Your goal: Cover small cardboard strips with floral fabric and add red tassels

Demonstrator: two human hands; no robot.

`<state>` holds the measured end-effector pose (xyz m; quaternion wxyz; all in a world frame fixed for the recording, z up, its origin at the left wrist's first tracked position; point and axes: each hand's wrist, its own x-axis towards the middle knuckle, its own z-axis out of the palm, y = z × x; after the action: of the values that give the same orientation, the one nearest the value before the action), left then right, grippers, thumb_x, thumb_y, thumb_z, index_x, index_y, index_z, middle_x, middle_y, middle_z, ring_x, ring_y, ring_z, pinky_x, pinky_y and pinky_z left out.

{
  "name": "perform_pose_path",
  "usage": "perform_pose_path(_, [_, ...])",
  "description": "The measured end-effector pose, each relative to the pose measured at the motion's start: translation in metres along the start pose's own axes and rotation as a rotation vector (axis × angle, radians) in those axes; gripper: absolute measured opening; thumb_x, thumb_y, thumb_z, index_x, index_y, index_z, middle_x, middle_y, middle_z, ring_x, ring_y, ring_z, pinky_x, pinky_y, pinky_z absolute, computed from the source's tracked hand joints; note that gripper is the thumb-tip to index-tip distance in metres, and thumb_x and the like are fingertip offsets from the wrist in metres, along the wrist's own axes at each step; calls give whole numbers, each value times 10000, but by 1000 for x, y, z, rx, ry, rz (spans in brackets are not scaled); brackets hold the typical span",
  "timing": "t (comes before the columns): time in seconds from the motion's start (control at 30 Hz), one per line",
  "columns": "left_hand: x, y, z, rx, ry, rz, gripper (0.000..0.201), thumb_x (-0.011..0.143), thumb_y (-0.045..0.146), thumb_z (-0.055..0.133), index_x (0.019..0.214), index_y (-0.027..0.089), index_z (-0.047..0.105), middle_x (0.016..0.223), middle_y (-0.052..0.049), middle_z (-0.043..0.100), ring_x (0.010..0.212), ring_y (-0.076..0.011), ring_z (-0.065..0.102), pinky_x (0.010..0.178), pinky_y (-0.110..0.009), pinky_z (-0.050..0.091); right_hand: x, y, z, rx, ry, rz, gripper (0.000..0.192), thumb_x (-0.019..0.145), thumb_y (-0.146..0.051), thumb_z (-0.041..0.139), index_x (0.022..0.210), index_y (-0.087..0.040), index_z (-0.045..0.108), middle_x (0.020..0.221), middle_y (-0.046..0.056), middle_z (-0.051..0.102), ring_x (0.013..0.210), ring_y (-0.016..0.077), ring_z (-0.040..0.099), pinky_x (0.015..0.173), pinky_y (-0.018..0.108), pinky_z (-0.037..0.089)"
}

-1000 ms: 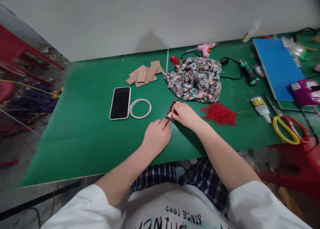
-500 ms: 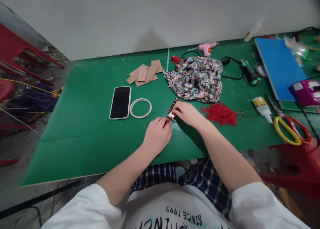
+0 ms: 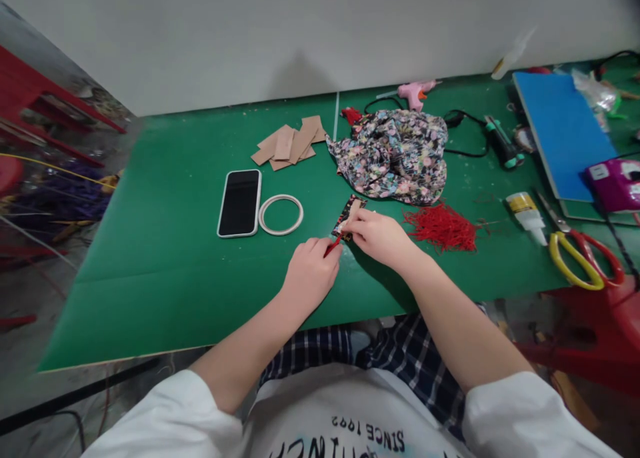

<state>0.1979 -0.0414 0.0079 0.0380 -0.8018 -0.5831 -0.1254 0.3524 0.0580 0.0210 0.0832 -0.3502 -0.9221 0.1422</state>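
Note:
My left hand [image 3: 311, 273] rests on the green table [image 3: 165, 245] and pinches a bunch of red threads [image 3: 331, 247] at its fingertips. My right hand [image 3: 379, 235] presses its fingers on a small card wrapped in dark floral fabric [image 3: 346, 216], right where the red threads meet the card's near end. Both hands touch at that spot. A loose heap of red threads [image 3: 440, 227] lies just right of my right hand. Behind the card sits a crumpled floral cloth [image 3: 395, 153].
A black phone [image 3: 240, 202] and a white ring [image 3: 281, 214] lie to the left, cardboard pieces [image 3: 290, 145] behind them. A pink glue gun [image 3: 415, 93], a glue bottle [image 3: 524, 213], yellow-and-red scissors [image 3: 580, 258], a blue board [image 3: 565, 128] and a purple box [image 3: 615, 185] fill the right side.
The view has shifted slightly. My right hand's fingers have slid a little along the card's near end; my left hand keeps its pinch on the red threads in nearly the same place.

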Motion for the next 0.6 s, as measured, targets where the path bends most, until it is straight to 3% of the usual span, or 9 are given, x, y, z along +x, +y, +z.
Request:
perform_pose_path(0.37, [-3,-3,5,-9,-12,20,216,881,157,432,983,119,619,824,-74,579,750,-173,496,690,-294,448,4,-3,-1,-104,-11,84,279,843,-164,396,973,-228,634,1010,61,596,863,175,597,617,257,405])
perform_pose_path(0.6, [-12,2,-2,-27,1,-32,225,881,219,446,1001,169,630,909,-73,598,777,-185,515,677,-311,431,3,2,3,-43,115,39,260,847,-169,404,926,-197,650,932,60,606,850,170,576,665,266,439])
